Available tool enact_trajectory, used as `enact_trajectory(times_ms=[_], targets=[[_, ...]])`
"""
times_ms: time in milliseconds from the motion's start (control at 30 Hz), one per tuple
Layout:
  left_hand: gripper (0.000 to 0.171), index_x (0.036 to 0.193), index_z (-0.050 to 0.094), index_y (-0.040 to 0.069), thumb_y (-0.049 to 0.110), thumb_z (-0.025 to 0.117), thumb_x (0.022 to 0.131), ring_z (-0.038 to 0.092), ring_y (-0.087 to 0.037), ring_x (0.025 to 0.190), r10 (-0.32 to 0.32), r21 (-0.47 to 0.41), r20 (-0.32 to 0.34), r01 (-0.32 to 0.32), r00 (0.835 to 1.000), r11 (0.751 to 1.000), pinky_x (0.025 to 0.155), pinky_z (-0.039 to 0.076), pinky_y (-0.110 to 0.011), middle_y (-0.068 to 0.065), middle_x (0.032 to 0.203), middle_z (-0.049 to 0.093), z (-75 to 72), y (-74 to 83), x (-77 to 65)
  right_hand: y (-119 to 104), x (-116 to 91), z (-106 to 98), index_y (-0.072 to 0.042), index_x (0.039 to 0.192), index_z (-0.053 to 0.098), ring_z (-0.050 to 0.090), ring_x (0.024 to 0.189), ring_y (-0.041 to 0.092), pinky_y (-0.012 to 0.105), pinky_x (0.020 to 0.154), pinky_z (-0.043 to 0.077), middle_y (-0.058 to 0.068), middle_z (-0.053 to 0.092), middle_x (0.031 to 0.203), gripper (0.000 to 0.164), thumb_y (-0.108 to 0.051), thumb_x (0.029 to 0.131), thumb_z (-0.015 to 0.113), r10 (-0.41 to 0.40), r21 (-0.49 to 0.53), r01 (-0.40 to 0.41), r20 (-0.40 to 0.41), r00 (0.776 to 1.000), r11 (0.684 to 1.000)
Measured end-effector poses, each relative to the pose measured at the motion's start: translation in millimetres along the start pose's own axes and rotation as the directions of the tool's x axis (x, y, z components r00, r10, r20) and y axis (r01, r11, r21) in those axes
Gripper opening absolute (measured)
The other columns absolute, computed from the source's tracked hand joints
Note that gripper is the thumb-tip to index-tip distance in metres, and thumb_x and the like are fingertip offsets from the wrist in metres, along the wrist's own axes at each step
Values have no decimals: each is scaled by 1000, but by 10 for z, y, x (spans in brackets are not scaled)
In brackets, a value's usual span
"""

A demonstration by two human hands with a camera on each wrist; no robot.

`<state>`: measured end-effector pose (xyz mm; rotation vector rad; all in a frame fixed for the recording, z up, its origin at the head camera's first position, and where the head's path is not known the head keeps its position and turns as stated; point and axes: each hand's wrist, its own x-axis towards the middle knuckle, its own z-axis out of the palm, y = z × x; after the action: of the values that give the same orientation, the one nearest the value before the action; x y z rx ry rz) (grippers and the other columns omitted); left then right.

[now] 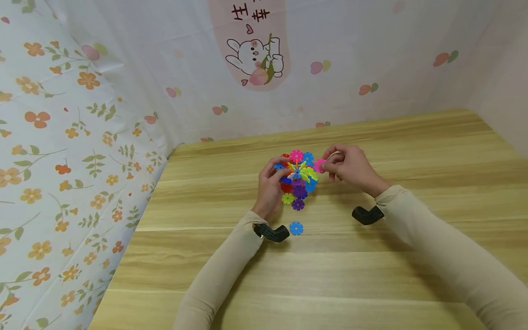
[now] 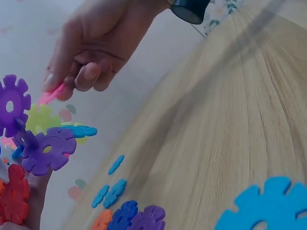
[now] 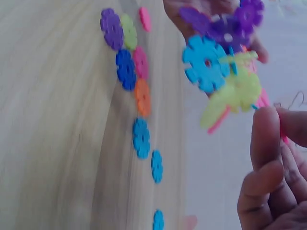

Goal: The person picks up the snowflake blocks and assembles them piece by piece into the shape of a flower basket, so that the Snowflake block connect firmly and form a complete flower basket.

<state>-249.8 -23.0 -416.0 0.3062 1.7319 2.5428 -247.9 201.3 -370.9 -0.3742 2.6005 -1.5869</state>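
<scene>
My left hand [image 1: 269, 189] holds a cluster of interlocked plastic snowflake discs [image 1: 298, 173] by its left side, raised above the wooden table. In the left wrist view, purple discs [image 2: 50, 151] and a red disc [image 2: 15, 196] of the cluster show close up. Thumb and fingertips of my right hand [image 1: 350, 167] pinch a pink snowflake disc [image 1: 319, 165] right at the cluster's right side. Seen from the right wrist, that pink disc is mostly hidden behind the fingers, close to yellow-green discs [image 3: 242, 91] and a light blue disc [image 3: 206, 63] of the cluster.
Loose discs lie on the table [image 1: 198, 256] below the cluster, among them an orange disc [image 3: 142, 97], a dark blue disc [image 3: 125, 69] and a purple disc [image 1: 298, 204]. A light blue disc [image 1: 296, 228] lies nearer, beside the left wrist camera [image 1: 272, 233]. Printed cloth [image 1: 173, 59] hangs behind the table.
</scene>
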Motion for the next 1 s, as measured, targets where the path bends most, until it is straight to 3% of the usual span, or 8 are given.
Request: enact_trajectory(times_ms=[100,500,667,800,900,1000], targets=[[18,112,63,7,2,53,98,58,-10,77,9,21,-9,-9,1000,1000,63,53,-18,1,95,58,17,-4,-11,-15,8,71,1,105,57,66,56,27,28,51,49,-8,71,70,16,-8,94,65,-21,16,22,-50,999,1000],[23,117,58,-8,-3,60,94,53,-13,85,73,97,-35,-69,997,993,69,51,-16,2,104,57,60,-18,-48,-40,-17,166,0,98,61,65,54,32,26,46,45,3,72,69,11,-7,92,67,-47,-19,45,-137,989,999],[27,119,55,-12,-6,60,93,53,-13,88,67,82,-52,-62,996,995,70,51,-16,2,104,57,58,-46,-60,-46,-32,274,3,95,58,66,49,21,29,51,56,11,74,73,11,-2,92,67,8,138,19,-187,982,990],[28,120,55,-11,-8,60,93,53,-13,86,61,77,-62,-56,996,995,70,52,-16,2,104,59,75,-55,-68,-56,-61,336,5,94,54,63,47,13,31,53,58,2,75,75,13,0,93,66,87,286,-24,-209,974,958],[29,121,55,-9,-7,61,93,54,-13,86,55,67,-65,-50,996,996,71,53,-17,1,104,58,97,-55,-73,-55,-70,359,5,93,54,60,46,12,28,52,57,-3,74,76,13,-1,94,66,107,325,-28,-229,968,945],[29,121,56,-7,-6,61,93,55,-14,90,43,65,-74,-38,996,997,74,53,-17,0,106,57,111,-61,-75,-48,-59,372,4,90,53,59,46,12,28,52,57,-2,73,77,13,1,92,66,91,304,-15,-237,967,952]])
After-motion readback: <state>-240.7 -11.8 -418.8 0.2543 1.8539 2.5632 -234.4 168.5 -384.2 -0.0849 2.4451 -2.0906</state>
